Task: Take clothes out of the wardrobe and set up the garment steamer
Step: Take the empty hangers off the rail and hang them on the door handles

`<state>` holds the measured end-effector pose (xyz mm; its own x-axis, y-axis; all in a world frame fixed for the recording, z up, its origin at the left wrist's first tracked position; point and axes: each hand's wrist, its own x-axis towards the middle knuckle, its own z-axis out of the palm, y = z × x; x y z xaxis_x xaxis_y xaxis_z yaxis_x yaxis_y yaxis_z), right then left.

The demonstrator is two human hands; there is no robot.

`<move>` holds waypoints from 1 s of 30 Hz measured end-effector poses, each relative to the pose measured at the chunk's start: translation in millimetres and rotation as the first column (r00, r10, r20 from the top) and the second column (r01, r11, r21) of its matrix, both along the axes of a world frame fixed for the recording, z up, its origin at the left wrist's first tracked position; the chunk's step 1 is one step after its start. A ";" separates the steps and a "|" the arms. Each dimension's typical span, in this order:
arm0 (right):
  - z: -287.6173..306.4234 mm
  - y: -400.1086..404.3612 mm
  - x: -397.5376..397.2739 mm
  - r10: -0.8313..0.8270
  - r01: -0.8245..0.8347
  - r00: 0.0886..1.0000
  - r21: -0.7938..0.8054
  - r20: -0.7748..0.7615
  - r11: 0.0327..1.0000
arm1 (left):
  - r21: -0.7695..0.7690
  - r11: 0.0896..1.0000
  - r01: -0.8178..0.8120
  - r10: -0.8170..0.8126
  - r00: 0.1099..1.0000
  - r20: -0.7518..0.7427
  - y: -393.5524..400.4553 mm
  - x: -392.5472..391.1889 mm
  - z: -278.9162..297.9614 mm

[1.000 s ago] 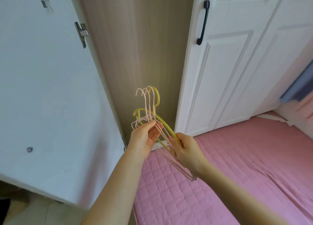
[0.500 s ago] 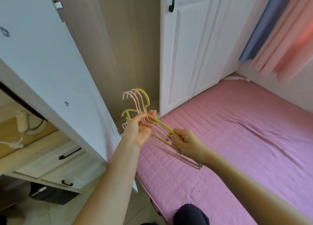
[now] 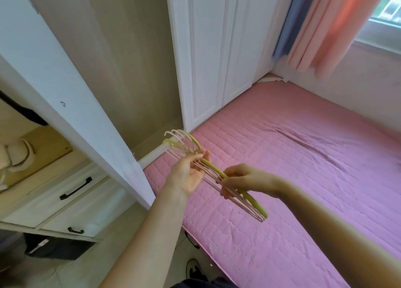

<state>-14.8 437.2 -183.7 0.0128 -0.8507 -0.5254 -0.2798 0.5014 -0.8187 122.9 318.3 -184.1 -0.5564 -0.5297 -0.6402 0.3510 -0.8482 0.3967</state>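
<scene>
Both hands carry a hanger bundle (image 3: 217, 175): right hand (image 3: 245, 180) pinches its middle, left hand (image 3: 188, 172), fingers relaxed, supports the hook end.

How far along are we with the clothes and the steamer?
Done: the wardrobe door is open. In hand: a bunch of empty hangers over the bed, right hand gripping it, left hand open against it. Left: no clothes are out in view, and no steamer shows.
</scene>
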 end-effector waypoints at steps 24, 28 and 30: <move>-14.8 99.0 61.0 -0.075 -0.018 0.833 0.161 0.548 0.987 | -0.244 0.959 0.145 -0.129 0.988 0.080 138.3 64.9 9.5; -12.3 92.7 74.3 -0.143 0.080 0.867 0.152 0.476 0.985 | -0.287 0.949 0.129 -0.098 0.988 0.120 130.5 84.1 11.0; -8.6 85.3 82.6 -0.172 0.125 0.875 0.133 0.453 0.983 | -0.295 0.951 0.093 -0.057 0.990 0.128 125.4 94.3 11.9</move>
